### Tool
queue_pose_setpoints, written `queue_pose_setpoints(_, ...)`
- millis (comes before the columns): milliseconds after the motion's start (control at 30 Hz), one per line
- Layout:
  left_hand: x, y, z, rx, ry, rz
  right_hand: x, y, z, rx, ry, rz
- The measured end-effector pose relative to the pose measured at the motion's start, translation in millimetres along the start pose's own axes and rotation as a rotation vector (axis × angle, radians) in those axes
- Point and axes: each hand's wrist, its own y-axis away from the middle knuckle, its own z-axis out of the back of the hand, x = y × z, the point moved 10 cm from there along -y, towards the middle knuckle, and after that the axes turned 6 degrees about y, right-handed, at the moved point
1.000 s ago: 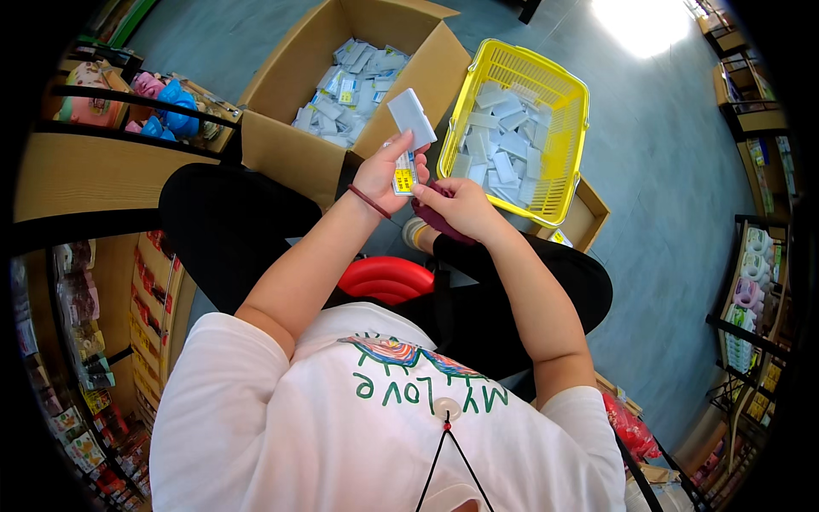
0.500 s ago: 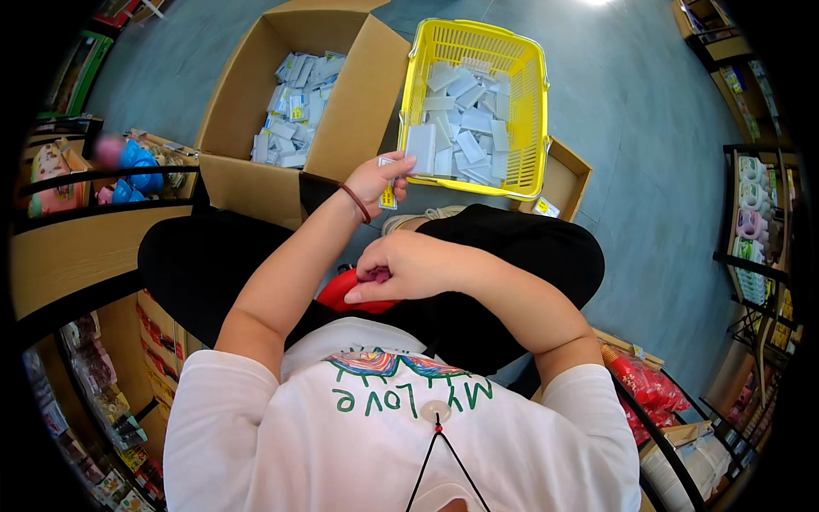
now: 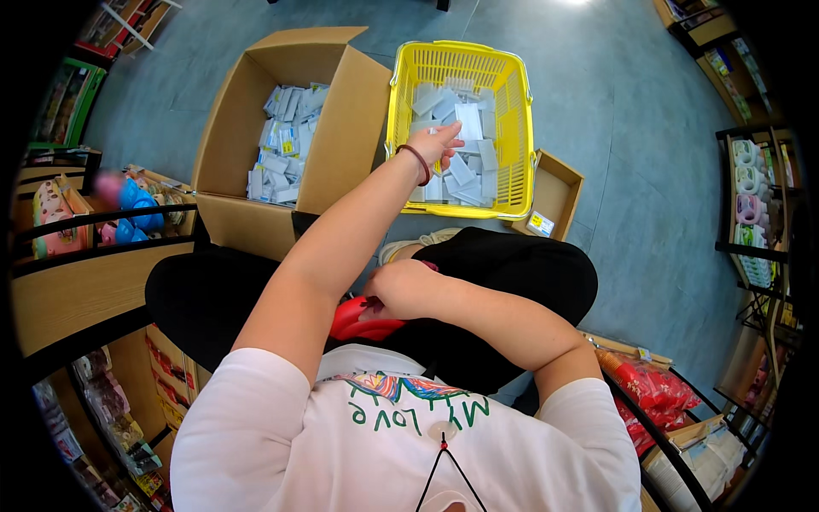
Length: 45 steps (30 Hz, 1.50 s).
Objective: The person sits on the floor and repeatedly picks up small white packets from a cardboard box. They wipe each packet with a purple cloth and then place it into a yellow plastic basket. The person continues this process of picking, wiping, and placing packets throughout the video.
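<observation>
My left hand (image 3: 433,145) reaches over the near part of a yellow plastic basket (image 3: 525,128). A small flat label tag with a yellow patch is tucked in its curled fingers, mostly hidden. Just past the fingertips is a white rectangular label tag (image 3: 468,121); whether the fingers still touch it, I cannot tell. Many similar pale tags (image 3: 461,171) lie loose in the basket. In my lap, my right hand (image 3: 403,288) is closed round something dark red, mostly hidden, beside a bright red rounded object (image 3: 357,322).
An open cardboard box (image 3: 350,128) holding more tags (image 3: 286,141) stands left of the basket. At its right lies a shallow brown tray (image 3: 560,192) with one tag (image 3: 540,224). Goods shelves (image 3: 102,256) flank me on the left, and more shelves (image 3: 755,205) stand right.
My left hand has moved forward and right, from the basket's near left corner to over the tags inside, with the white tag. My right hand has shifted slightly in my lap.
</observation>
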Motion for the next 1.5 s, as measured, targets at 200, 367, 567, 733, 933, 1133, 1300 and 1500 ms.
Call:
queue_pose_setpoints(200,61,5,30,0.061,-0.076,0.213,-10,-8,-3,0.060,0.080,-0.027)
queue_pose_setpoints(367,50,58,39,0.176,-0.010,0.260,-18,-8,-7,0.020,0.109,-0.036)
queue_pose_setpoints(567,-30,117,69,0.283,0.162,0.073,-21,-15,-12,0.086,0.096,-0.051)
queue_pose_setpoints(733,-111,125,168,0.075,0.324,-0.209,-25,-20,-11,0.082,-0.062,-0.062)
queue_pose_setpoints(933,-141,113,317,-0.331,0.532,-0.290,-26,-29,5,0.012,-0.312,-0.062)
queue_pose_setpoints(1133,-119,82,380,-0.583,0.346,-0.132,-37,-40,13,-0.045,-0.386,-0.098)
queue_pose_setpoints(1300,-106,34,376,-0.592,-0.182,-0.038,-56,-46,1,-0.047,-0.354,-0.150)
queue_pose_setpoints(1500,-101,-32,387,-0.622,-0.933,-0.103,-63,-56,-6,0.063,-0.280,-0.184)
